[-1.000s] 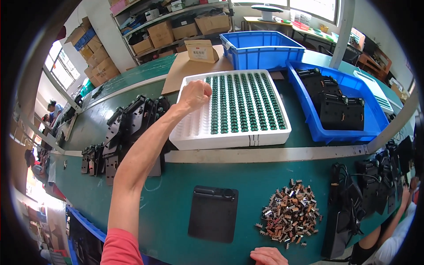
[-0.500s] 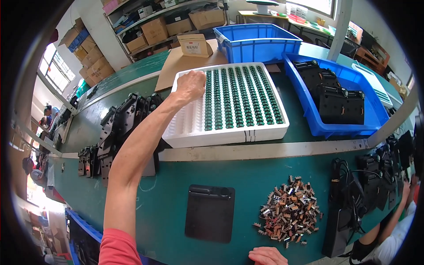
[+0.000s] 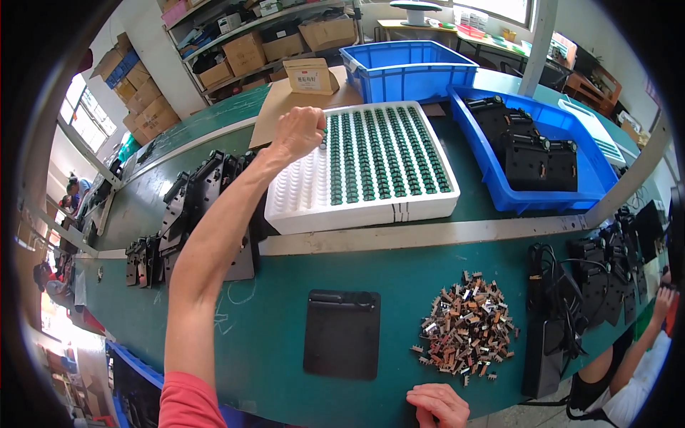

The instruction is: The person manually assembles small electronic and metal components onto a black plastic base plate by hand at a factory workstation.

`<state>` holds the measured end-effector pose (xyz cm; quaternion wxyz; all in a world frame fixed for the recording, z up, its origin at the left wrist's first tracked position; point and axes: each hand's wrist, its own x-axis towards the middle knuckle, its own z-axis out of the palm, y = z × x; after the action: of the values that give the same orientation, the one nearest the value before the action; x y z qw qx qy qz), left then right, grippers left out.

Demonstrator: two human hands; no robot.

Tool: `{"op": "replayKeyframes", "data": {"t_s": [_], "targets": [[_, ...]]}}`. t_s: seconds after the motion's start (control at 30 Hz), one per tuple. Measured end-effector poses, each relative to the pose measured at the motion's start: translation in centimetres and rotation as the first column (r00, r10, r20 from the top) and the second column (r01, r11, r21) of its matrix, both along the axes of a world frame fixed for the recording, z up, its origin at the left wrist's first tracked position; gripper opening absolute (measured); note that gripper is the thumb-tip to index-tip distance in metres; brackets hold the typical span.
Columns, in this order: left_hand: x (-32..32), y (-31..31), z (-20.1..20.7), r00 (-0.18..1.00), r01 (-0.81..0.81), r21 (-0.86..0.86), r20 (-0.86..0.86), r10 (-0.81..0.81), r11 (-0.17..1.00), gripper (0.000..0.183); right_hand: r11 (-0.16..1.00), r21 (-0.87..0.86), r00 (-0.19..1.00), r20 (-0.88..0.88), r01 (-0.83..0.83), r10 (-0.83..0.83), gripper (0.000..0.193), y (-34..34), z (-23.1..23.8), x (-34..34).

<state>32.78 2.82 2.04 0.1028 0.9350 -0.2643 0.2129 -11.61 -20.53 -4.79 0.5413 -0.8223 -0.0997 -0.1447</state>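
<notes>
My left hand reaches over the white foam tray, its fingers pinched on a small green part at the tray's far left. Rows of such green parts fill the middle and right of the tray; its left pockets hold none. At the table's near edge, my right hand rests loosely curled, nothing visible between thumb and fingers. Beyond it lies a heap of small metal-and-brown slide switches. Left of the heap, a flat black plastic plate lies on the green table.
Black housings stand stacked at left. More lie in a blue bin at back right, beside another blue bin. A black adapter with cables sits right of the switches. A white rail crosses the table. Another person's arm shows far right.
My left hand has shifted slightly left and towards the tray's far corner, uncovering green at its fingertips. My right hand has come a little further into view. The whole view has shifted slightly.
</notes>
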Motion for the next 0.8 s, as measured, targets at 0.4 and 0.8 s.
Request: {"op": "replayKeyframes", "data": {"t_s": [0.4, 0.8], "targets": [[-27.7, -2.4, 0.4, 0.169, -0.305, -0.785, -0.601, -0.781, 0.539, 0.011, 0.905, 0.394, 0.950, -0.310, 0.162, -0.036, 0.030, 1.1, 1.1, 0.7], [-36.1, -2.3, -3.1, 0.225, -0.488, -0.775, -0.556, -0.800, 0.402, 0.013, 0.693, 0.709, 0.932, -0.326, 0.128, 0.161, 0.019, 3.9, 2.8, 1.0]]}}
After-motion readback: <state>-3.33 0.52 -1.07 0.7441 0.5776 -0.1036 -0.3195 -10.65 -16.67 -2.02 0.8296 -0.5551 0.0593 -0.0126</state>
